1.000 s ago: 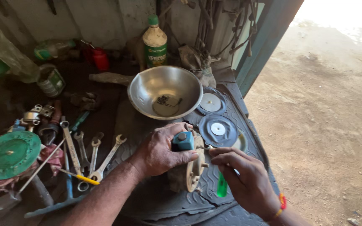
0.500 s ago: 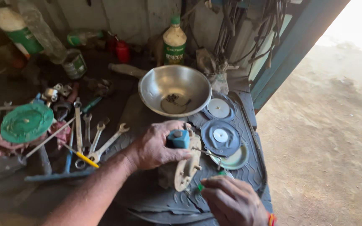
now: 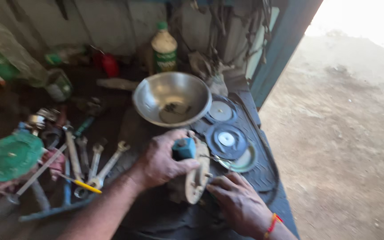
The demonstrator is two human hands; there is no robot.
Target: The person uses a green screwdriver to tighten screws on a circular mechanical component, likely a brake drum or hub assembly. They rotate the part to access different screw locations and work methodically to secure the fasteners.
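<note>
A tan, disc-shaped metal flanged part with a teal block on top (image 3: 191,171) stands on edge on the dark rubber mat (image 3: 263,171) of the workbench, just in front of a dented steel bowl (image 3: 172,98). The left hand (image 3: 163,160) is curled shut around the part from the left, thumb across the teal block, much as it was a second ago. What has changed is the right hand (image 3: 238,202): it has dropped lower and come in against the flange's right face, fingers bent, and the green-handled tool seen in it earlier is now hidden, so I cannot tell whether it grips anything. Black round discs (image 3: 226,140) lie just right of the part; steel open-end spanners (image 3: 95,162) and a green round lid (image 3: 10,155) lie well left.
</note>
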